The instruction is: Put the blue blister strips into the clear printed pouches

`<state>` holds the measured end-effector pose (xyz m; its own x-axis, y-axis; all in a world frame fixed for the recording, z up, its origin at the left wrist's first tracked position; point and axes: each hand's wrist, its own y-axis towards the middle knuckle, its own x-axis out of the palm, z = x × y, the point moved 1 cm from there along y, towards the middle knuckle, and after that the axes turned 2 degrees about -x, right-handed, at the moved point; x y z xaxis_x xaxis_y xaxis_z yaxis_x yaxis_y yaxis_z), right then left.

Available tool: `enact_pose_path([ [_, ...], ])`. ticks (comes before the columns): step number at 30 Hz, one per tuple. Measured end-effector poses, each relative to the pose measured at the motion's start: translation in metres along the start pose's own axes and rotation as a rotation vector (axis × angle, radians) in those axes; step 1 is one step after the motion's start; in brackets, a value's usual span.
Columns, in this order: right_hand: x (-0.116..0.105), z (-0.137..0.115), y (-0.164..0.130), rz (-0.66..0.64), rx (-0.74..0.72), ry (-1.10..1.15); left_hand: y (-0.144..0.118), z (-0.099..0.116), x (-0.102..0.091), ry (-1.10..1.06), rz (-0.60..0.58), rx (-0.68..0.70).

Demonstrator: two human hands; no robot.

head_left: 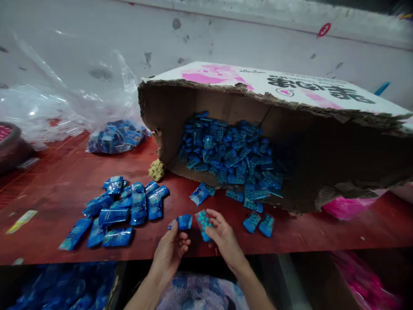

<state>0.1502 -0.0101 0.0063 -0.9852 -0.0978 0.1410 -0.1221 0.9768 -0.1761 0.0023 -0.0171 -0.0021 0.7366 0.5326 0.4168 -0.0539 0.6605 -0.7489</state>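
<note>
Near the front edge of the red table, my left hand (170, 249) pinches a printed blue packet (185, 221). Just to its right, my right hand (223, 236) grips a clear packet of blue beads (203, 222) between thumb and fingers. The two packets are close but apart. Left of my hands lies a loose pile of printed blue packets (138, 206). One more printed packet (199, 194) rests beyond my hands. Two clear bead packets (266, 225) lie to the right. Many more clear bead packets (222, 146) spill from an open carton.
The torn cardboard carton (309, 99) lies on its side across the back right. A plastic bag of blue packets (118, 137) stands at its left. A yellow crumpled lump (156, 170) sits by its corner. Below the table are a box of blue packets (61, 288) and pink packets (368, 280).
</note>
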Motion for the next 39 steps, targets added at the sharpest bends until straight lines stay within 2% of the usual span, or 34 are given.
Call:
enact_pose_path([
  [3,0.004,-0.003,-0.007,-0.044,-0.035,0.029,0.002,-0.002,-0.001,0.017,-0.027,0.0],
  [12,-0.001,0.0,-0.009,-0.019,-0.044,-0.123,-0.001,0.0,-0.002,0.062,-0.096,0.108],
  [18,0.002,-0.008,-0.01,-0.019,-0.115,-0.202,-0.001,0.002,-0.003,0.082,-0.134,0.145],
  [22,0.004,-0.012,-0.011,-0.046,-0.171,-0.225,0.0,0.005,-0.003,0.099,-0.121,0.188],
  [27,0.006,-0.008,-0.01,-0.051,-0.137,-0.174,0.002,0.008,-0.004,0.13,-0.096,0.267],
  [35,0.005,0.006,-0.011,0.023,-0.035,-0.161,0.002,0.004,-0.002,0.144,-0.149,0.219],
  [37,0.009,0.007,-0.014,0.085,-0.065,-0.279,0.0,0.003,0.001,0.138,-0.156,0.202],
  [39,0.016,0.005,-0.017,0.119,-0.166,-0.422,-0.002,0.002,0.004,0.099,-0.176,0.16],
])
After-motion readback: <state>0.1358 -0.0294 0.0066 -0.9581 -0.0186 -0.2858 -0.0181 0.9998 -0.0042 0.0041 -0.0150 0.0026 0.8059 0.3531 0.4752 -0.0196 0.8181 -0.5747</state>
